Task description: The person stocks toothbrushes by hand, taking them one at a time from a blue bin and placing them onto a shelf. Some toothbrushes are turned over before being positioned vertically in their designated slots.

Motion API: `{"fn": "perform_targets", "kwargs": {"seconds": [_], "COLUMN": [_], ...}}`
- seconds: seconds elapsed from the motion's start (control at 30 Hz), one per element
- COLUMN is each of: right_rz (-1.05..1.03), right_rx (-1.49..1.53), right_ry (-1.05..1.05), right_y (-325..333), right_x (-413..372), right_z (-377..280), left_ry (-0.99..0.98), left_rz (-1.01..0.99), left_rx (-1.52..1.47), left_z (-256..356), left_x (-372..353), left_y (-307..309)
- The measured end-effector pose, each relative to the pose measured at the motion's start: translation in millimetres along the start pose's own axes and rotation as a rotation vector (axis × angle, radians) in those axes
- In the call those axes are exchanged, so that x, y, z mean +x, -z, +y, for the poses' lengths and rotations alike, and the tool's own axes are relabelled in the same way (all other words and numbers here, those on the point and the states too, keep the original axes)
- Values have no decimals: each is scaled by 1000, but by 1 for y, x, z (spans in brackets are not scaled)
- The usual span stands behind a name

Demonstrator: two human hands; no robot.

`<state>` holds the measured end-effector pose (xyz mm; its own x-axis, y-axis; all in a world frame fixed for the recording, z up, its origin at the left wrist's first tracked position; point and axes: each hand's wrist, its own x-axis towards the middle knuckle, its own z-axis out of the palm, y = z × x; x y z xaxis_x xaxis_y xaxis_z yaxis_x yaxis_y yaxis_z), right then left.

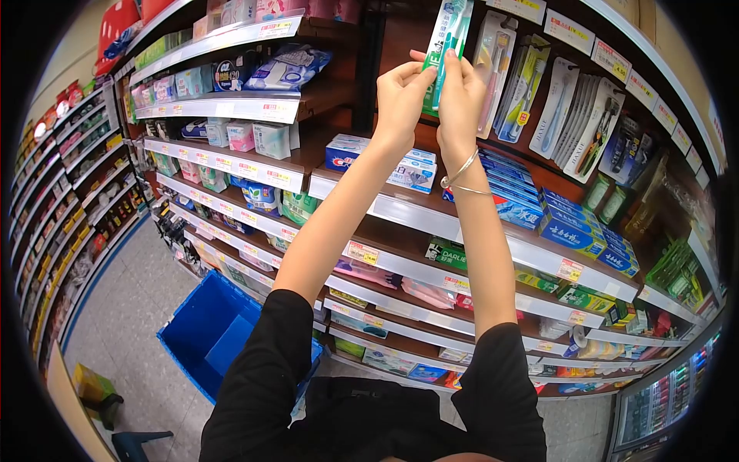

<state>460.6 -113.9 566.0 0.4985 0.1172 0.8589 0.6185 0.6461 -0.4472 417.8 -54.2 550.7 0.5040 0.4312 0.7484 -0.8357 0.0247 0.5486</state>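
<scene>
Up at the hanging display, both my hands are on a green and white toothbrush pack with a teal toothbrush inside. My left hand pinches the pack's lower left edge. Lower on its right side, my right hand grips it with the thumb on the front; a bangle circles that wrist. Just right of my right hand hangs a pink toothbrush pack, followed by yellow toothbrush packs. Below my hands, blue and white toothpaste boxes lie on the shelf.
A blue crate stands on the floor at my left. Shelves hold bagged sanitary goods at the left and stacked blue toothpaste boxes at the right. Shelf edges jut out below my forearms. Another shelf row lines the far left.
</scene>
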Motion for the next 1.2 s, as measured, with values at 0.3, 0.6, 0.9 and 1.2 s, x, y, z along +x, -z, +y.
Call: {"fn": "perform_targets", "kwargs": {"seconds": [0.3,0.6,0.9,1.2], "right_rz": [13,27,44,74], "right_rx": [-194,-300,-244,-369], "right_ry": [100,111,137,153], "right_y": [4,2,1,7], "right_x": [-1,-6,-15,-2], "right_z": [27,24,29,35], "left_ry": [5,-9,-31,18], "left_rz": [67,30,99,53], "left_rx": [14,107,20,53], "left_z": [-19,-21,-23,-39], "left_x": [-6,1,-13,5], "left_y": [8,16,17,16]}}
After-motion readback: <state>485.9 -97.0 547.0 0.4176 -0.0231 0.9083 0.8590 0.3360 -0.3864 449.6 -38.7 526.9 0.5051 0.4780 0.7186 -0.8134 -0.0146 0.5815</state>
